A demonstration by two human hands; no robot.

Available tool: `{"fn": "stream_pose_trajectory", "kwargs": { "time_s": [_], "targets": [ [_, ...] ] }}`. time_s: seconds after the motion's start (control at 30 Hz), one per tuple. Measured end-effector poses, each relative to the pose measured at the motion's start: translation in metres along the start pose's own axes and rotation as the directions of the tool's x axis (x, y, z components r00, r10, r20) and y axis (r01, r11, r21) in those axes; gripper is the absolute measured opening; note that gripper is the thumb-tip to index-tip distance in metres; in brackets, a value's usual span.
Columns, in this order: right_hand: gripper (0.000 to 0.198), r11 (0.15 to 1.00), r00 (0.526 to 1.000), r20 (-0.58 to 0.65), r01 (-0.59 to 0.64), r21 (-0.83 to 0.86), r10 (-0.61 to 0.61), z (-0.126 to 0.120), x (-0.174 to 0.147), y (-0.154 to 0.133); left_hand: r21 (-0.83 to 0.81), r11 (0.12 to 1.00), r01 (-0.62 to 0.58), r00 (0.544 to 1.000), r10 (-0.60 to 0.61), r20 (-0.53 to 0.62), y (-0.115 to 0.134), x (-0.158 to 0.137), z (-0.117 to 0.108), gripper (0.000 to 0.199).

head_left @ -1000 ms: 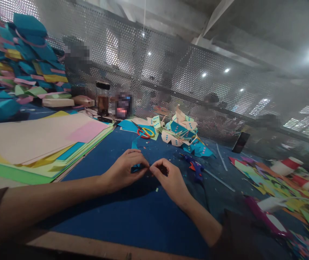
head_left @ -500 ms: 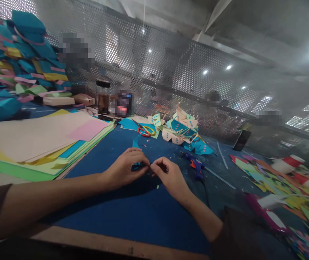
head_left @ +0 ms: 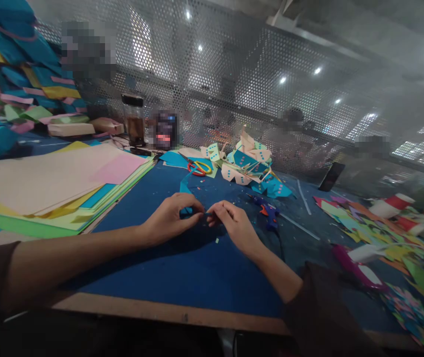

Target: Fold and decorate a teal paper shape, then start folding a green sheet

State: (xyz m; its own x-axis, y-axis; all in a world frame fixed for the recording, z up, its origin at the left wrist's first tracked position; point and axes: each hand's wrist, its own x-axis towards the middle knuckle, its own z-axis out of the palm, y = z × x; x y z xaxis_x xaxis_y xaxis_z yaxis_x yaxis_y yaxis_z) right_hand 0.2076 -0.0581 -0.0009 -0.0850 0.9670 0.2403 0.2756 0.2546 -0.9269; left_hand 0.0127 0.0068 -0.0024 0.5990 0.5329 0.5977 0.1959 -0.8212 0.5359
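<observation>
My left hand (head_left: 175,215) is closed in a pinch on a folded strip of blue paper (head_left: 185,187), which sticks up behind the fingers and also shows inside their curl. Facing it, my right hand (head_left: 234,225) pinches with thumb and forefinger, its tips almost touching the left ones. A thin bit of blue shows between the two sets of fingertips, so both seem to grip the same paper. Beyond lie scissors (head_left: 199,168) with red and yellow handles. To the right of my right hand rests a blue glue gun (head_left: 269,214).
Stacked coloured paper sheets (head_left: 48,181) lie at left. Folded dotted paper pieces (head_left: 247,161) are heaped at the back, near a lidded jar (head_left: 133,121). At right are a phone (head_left: 332,177), a magenta-and-white device (head_left: 360,270), paper scraps (head_left: 416,317) and glue sticks (head_left: 299,227).
The view has tilted downward, so more of the table's front edge shows. My hands stay together around the blue paper, with their fingertips slightly shifted.
</observation>
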Motion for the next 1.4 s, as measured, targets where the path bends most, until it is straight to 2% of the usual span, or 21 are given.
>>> {"fn": "stream_pose_trajectory", "kwargs": {
  "time_s": [0.13, 0.2, 0.47, 0.63, 0.77, 0.83, 0.9, 1.0, 1.13, 1.4],
  "targets": [
    [0.025, 0.985, 0.999, -0.030, 0.035, -0.167, -0.040, 0.000, -0.001, 0.000, -0.026, 0.999, 0.027, 1.000, -0.027, 0.002, 0.000, 0.000, 0.001, 0.010],
    [0.020, 0.979, 0.998, -0.033, 0.039, -0.198, -0.046, 0.000, -0.001, 0.000, -0.049, 0.998, 0.033, 0.999, -0.032, 0.008, 0.000, 0.000, 0.001, 0.009],
    [0.021, 0.994, 1.000, 0.012, 0.005, -0.111, -0.004, 0.000, 0.001, 0.003, -0.071, 0.996, 0.050, 0.999, -0.048, 0.026, 0.002, 0.000, 0.000, 0.010],
    [0.022, 0.997, 1.000, 0.012, 0.010, -0.080, -0.009, 0.000, 0.002, 0.006, -0.095, 0.989, 0.110, 0.993, -0.106, 0.046, 0.003, 0.001, 0.000, 0.011],
    [0.019, 0.984, 0.995, -0.041, 0.079, -0.161, -0.086, 0.000, 0.000, 0.003, -0.103, 0.981, 0.163, 0.986, -0.159, 0.045, 0.000, 0.001, 0.000, 0.013],
    [0.014, 0.951, 0.972, -0.117, 0.168, -0.260, -0.204, 0.001, -0.002, -0.001, -0.115, 0.975, 0.191, 0.981, -0.189, 0.029, -0.001, 0.002, 0.000, 0.014],
    [0.009, 0.888, 0.929, -0.148, 0.265, -0.376, -0.340, 0.001, -0.004, -0.004, -0.120, 0.970, 0.209, 0.978, -0.208, 0.017, -0.003, 0.002, 0.001, 0.014],
    [0.008, 0.769, 0.879, -0.072, 0.371, -0.520, -0.472, 0.000, -0.005, -0.006, -0.130, 0.969, 0.209, 0.978, -0.210, 0.005, -0.004, 0.002, 0.001, 0.014],
    [0.010, 0.663, 0.871, 0.019, 0.387, -0.641, -0.490, -0.001, -0.005, -0.002, -0.129, 0.974, 0.185, 0.982, -0.187, 0.002, -0.004, 0.001, 0.002, 0.015],
    [0.011, 0.576, 0.876, 0.075, 0.376, -0.726, -0.477, -0.001, -0.005, -0.001, -0.119, 0.983, 0.139, 0.990, -0.142, -0.010, -0.001, 0.001, 0.001, 0.013]
  ]
}}
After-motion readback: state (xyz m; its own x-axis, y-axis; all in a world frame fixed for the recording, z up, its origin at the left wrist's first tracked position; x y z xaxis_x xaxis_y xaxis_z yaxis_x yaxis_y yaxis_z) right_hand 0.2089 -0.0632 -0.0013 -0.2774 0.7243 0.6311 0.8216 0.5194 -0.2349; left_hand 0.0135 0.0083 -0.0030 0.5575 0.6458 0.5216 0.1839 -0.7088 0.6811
